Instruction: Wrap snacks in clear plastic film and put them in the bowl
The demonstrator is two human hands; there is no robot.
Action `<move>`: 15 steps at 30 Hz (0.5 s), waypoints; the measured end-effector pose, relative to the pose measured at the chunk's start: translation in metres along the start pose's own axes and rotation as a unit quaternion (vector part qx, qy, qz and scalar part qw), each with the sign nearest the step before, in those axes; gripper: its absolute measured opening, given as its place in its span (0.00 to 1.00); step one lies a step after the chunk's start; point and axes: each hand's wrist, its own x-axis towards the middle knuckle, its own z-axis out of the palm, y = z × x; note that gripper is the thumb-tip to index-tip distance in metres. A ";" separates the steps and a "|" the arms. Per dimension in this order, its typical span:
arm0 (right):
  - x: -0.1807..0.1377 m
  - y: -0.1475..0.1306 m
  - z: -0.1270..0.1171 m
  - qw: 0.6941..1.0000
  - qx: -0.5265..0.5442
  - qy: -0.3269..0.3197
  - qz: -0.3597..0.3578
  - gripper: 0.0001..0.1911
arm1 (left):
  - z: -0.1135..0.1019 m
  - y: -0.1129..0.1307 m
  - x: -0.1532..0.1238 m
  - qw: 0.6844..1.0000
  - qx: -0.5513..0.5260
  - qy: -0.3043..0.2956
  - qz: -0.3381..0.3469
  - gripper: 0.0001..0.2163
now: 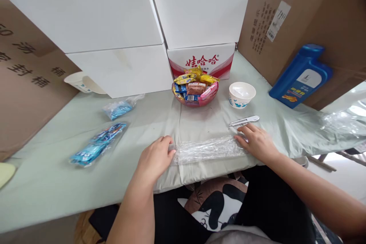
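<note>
1. hands both at the clear plastic bag (pixel 207 149), which lies flat and stretched sideways on the pale green tablecloth (pixel 57 183), near the front edge, right in front of the person.
2. left hand (pixel 156 158): fingers curled, tips closed on the bag's left end.
3. right hand (pixel 257 143): fingers open and spread, laid flat on the bag's right end, not gripping.
4. white cutter (pixel 244 121) just behind the right hand, not touched.
5. pink bowl (pixel 210 98) heaped with wrapped snacks, further back in the middle; white paper bowl (pixel 242 94) just right of it.
6. blue bottle (pixel 300 76) far right, against a cardboard box (pixel 328 15).
7. long bag of blue packets (pixel 98 143) left of the hands, well apart; smaller bag of blue packets (pixel 118 108) behind it.
</note>
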 end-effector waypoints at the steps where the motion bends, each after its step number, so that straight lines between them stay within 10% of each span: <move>1: 0.000 -0.004 -0.005 0.999 0.014 0.024 -0.019 0.16 | -0.001 0.002 -0.003 0.999 -0.003 0.053 0.003 0.05; 4: -0.003 -0.024 -0.011 0.989 0.073 0.031 -0.125 0.20 | -0.001 0.019 -0.013 0.985 -0.054 0.151 0.070 0.08; 8: -0.012 -0.053 0.006 0.952 0.085 -0.100 -0.278 0.45 | 0.007 0.042 -0.015 0.984 -0.079 -0.021 0.156 0.12; 15: -0.041 -0.023 0.013 0.974 -0.002 -0.116 -0.197 0.45 | 0.011 0.033 0.002 0.997 0.017 -0.068 0.036 0.16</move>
